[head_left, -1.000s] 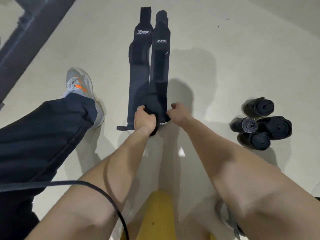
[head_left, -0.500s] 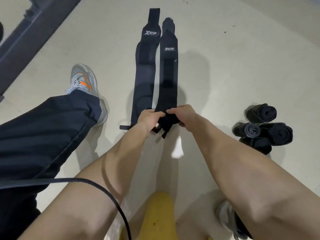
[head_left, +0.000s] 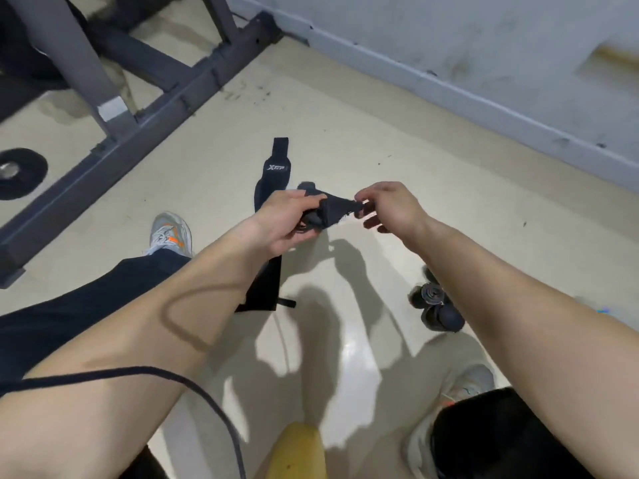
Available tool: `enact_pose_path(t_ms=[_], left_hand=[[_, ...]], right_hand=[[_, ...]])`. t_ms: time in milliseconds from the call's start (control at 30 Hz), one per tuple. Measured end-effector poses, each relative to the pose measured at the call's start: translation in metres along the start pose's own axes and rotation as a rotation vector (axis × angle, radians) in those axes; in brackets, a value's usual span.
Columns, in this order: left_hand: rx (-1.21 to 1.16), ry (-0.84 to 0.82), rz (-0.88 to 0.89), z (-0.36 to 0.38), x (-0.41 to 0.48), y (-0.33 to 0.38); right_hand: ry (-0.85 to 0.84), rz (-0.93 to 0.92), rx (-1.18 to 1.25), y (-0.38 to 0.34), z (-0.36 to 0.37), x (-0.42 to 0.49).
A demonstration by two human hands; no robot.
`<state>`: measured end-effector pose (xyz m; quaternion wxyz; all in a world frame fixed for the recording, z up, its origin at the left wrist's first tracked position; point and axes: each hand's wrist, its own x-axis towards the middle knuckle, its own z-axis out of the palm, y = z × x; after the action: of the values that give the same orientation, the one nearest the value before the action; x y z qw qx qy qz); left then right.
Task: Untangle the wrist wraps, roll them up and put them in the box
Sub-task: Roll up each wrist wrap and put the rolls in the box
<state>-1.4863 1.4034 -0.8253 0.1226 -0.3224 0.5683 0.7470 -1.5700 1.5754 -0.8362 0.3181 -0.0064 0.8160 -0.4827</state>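
wrist wrap (head_left: 328, 211) between left hand (head_left: 281, 221), right hand (head_left: 392, 205)

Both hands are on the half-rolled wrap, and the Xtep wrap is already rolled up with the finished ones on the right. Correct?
Not quite. The head view shows the Xtep wrap unrolled, lying flat on the floor and partly hidden by the left forearm, apart from the rolled wraps. The left hand and right hand do both hold the half-rolled wrap.

Gym corner bits, non-task.
Dark grey steel rack frame (head_left: 166, 108) upper left w/ black round wt plate (head_left: 19, 172) flat beside it; grey-orange sneaker (head_left: 171, 233) on cream floor (head_left: 328, 108); thin black cable (head_left: 193, 385) in foregrnd.
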Motion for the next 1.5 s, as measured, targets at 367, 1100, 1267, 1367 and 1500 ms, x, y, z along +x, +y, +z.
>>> enact_pose_path(t_ms=[367, 1100, 1267, 1367, 1500], left_hand=[[-0.150, -0.205, -0.093, 0.051, -0.086, 0.064], [0.119, -0.173, 0.365, 0.092, -0.032, 0.040], [0.065, -0.192, 0.407, 0.089, -0.031, 0.039], [-0.021, -0.232, 0.403, 0.088, -0.031, 0.041], [-0.111, -0.317, 0.371, 0.086, -0.033, 0.045]], right_hand=[[-0.013, -0.596, -0.181, -0.029, -0.065, -0.106], [-0.037, -0.281, 0.426, -0.018, -0.091, -0.078], [-0.051, -0.280, 0.430, -0.019, -0.087, -0.073], [-0.093, -0.272, 0.569, -0.022, -0.082, -0.072], [-0.215, -0.231, 0.778, -0.026, -0.079, -0.073]])
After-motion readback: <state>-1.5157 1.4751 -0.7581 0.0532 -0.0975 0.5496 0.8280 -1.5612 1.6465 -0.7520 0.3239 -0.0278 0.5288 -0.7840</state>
